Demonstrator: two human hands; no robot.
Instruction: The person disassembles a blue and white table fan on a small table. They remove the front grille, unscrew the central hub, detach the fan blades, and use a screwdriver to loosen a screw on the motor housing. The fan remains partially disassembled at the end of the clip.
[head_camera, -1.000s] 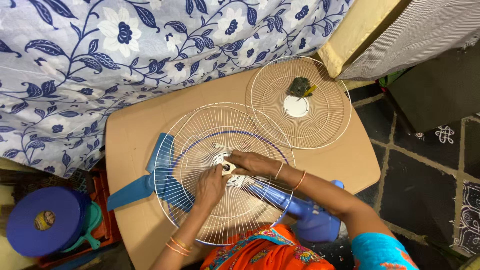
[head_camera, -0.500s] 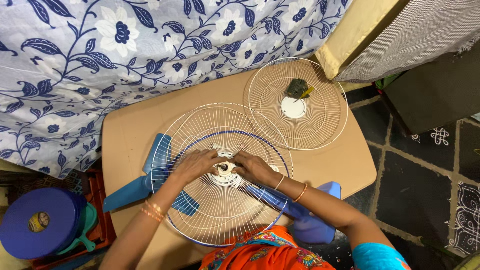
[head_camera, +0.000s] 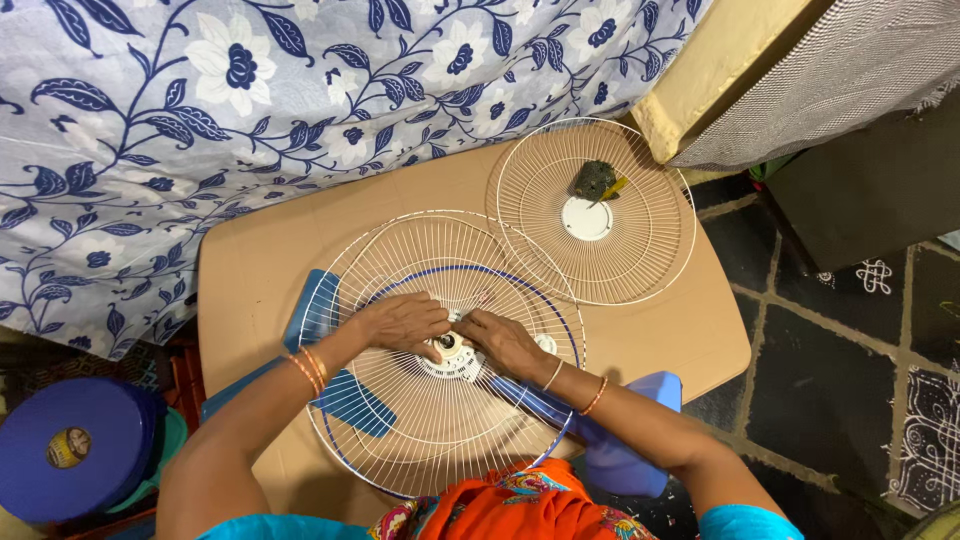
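Tan table (head_camera: 260, 260) carries, near centre, a white wire fan guard (head_camera: 400, 420) over blue fan blades (head_camera: 315, 310). A second guard (head_camera: 640, 250) lies far right. Left hand (head_camera: 400, 322) and right hand (head_camera: 505, 343), fingers curled, grip the white centre hub (head_camera: 450, 358); wires screen the blades.

Fan guard (head_camera: 440, 400) on table (head_camera: 250, 270)
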